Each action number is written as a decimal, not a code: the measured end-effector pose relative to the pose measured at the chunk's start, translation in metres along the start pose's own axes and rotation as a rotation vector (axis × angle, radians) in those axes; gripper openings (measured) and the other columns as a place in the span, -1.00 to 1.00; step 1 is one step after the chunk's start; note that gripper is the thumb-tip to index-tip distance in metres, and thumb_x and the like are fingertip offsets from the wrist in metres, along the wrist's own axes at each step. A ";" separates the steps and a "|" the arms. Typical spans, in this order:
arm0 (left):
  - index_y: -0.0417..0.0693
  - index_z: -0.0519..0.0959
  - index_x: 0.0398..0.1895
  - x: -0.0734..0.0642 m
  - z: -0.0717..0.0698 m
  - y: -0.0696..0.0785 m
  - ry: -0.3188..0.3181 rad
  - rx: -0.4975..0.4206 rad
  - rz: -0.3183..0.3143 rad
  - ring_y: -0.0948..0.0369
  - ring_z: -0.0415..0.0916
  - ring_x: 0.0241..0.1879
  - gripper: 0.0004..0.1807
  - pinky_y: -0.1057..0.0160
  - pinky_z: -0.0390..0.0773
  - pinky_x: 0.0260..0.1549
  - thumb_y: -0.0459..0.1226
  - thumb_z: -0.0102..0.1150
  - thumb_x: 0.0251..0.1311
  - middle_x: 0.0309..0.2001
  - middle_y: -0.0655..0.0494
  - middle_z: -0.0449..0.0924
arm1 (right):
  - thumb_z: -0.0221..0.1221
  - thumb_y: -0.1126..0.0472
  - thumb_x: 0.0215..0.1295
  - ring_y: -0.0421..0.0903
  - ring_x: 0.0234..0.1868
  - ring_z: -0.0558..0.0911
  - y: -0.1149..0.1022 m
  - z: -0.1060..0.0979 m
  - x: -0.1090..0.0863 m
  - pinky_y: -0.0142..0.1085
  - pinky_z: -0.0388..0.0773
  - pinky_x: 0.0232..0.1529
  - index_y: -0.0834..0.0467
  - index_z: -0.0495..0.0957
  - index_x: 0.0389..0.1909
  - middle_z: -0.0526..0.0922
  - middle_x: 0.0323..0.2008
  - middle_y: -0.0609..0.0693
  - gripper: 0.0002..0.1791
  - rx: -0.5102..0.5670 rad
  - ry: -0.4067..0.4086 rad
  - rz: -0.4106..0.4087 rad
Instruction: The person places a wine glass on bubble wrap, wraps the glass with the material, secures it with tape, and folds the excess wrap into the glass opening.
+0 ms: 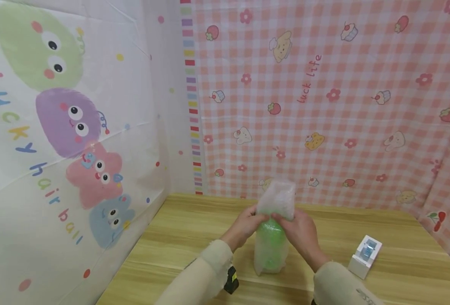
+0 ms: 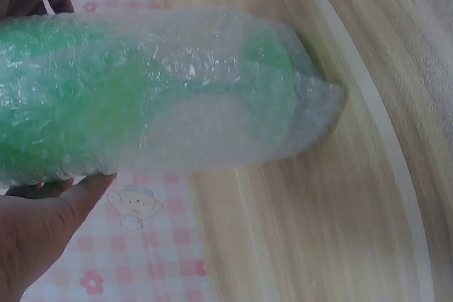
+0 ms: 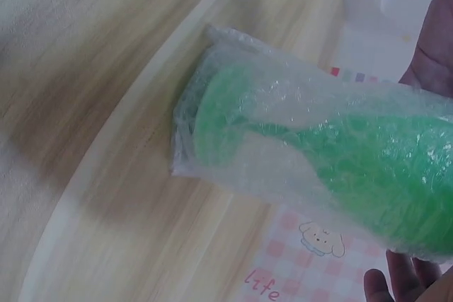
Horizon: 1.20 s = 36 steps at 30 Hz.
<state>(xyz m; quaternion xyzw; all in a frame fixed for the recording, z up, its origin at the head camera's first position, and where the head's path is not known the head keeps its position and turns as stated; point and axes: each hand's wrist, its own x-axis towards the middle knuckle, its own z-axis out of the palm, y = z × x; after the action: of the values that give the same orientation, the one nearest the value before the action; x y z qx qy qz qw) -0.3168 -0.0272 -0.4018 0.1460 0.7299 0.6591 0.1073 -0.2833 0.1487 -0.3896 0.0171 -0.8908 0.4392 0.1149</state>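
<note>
A green stemmed goblet [image 1: 273,235] shows through a bubble-wrap bag [image 1: 280,199] around it. In the right wrist view the goblet's round foot [image 3: 221,118] and thin stem point toward the bag's lower end. My left hand [image 1: 245,226] grips the left side of the wrapped goblet near its upper part, thumb across the front. Opposite it, my right hand [image 1: 303,233] holds the right side, its thumb also on the front. The bag's top stands up above both thumbs. The far fingers are mostly hidden behind the wrap.
On the wood-grain table [image 1: 194,228], a white tape dispenser [image 1: 365,256] with a bluish roll stands to the right. A pink checked cloth [image 1: 324,127] hangs behind, and a white printed sheet [image 1: 141,161] covers the left side.
</note>
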 end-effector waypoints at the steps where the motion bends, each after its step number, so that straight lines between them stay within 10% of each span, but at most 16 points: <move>1: -0.10 0.53 0.24 0.000 0.000 0.000 0.006 0.004 0.004 0.19 0.52 0.04 -0.58 0.06 0.47 0.14 -0.21 0.11 0.34 0.06 0.11 0.61 | 0.24 -0.16 0.32 -0.07 -0.30 0.61 0.000 0.001 0.000 -0.21 0.54 -0.36 0.24 0.63 -0.15 0.70 -0.31 0.03 -0.51 0.001 0.007 0.004; 36: -0.14 0.47 0.32 -0.001 0.003 -0.009 0.053 0.077 0.133 0.08 0.51 0.12 -0.58 0.03 0.49 0.14 -0.22 0.01 0.47 0.21 -0.03 0.54 | 0.22 0.11 0.37 0.01 -0.18 0.60 -0.002 0.015 0.000 -0.10 0.60 -0.21 0.26 0.53 0.08 0.62 -0.11 0.13 -0.62 0.003 0.045 -0.084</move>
<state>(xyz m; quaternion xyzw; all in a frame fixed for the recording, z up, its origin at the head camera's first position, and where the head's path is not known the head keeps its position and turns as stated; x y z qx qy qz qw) -0.3153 -0.0254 -0.4111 0.1807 0.7458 0.6401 0.0385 -0.2855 0.1353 -0.3970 0.0450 -0.8859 0.4355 0.1532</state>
